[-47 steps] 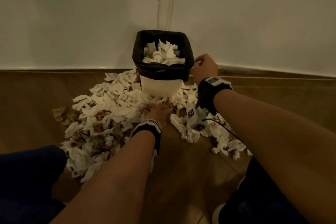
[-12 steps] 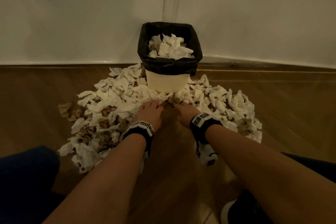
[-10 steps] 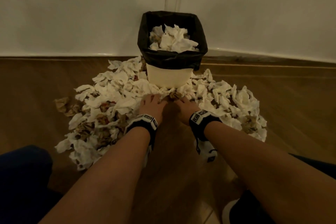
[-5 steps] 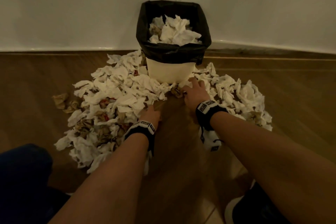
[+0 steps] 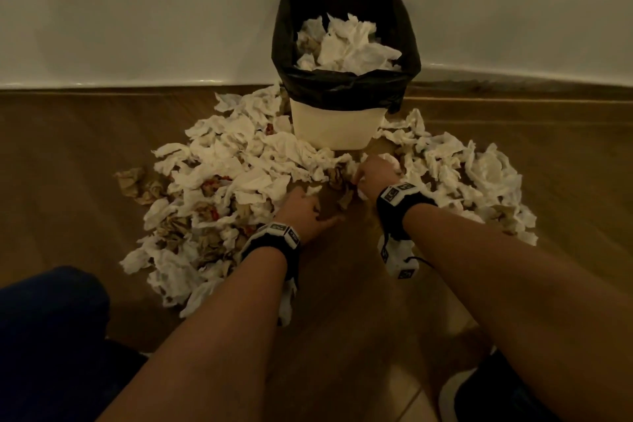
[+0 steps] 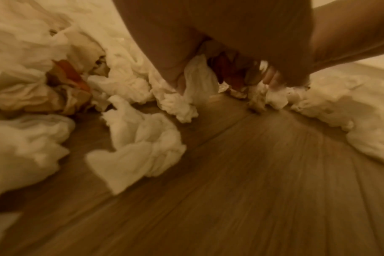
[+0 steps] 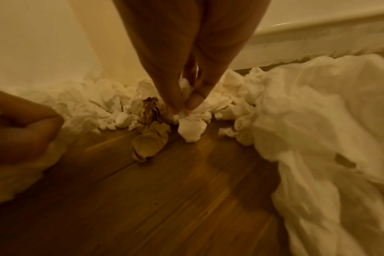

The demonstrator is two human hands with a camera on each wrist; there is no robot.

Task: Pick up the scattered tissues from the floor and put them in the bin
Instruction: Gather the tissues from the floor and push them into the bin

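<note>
Wooden floor [image 5: 85, 154] runs up to a pale wall [image 5: 137, 10], and right at the corner stands the bin [image 5: 334, 127], cream-sided with a black liner [image 5: 342, 89] folded over its rim, white tissue already heaped inside. Both arms reach forward and down, wrists banded. The right hand [image 5: 375, 173] is out front, just before the bin's base, and the right wrist view catches it cleanly: thumb and fingertips [image 7: 175, 102] pressed together, pinching a crumpled white tissue [image 7: 192, 129] that hangs from them, with a brown wad [image 7: 148, 144] lying on the boards just beside it. The left hand [image 5: 303, 212] sits nearer the body, low at the edge of the left-hand heap; its wrist view shows fingers [image 6: 169, 69] curled down around bunched white and brownish paper, though that picture is smeared and the palm hides most of the grip.

The scattered tissues [image 5: 233, 181] fan out on the floor around the bin on both sides, white crumples mixed with brown ones and a few red-marked scraps, thicker to the left. The light is dim and yellow, so fine detail in the pile is hard to read. Dark clothing cuts in at the lower corners of the head view.
</note>
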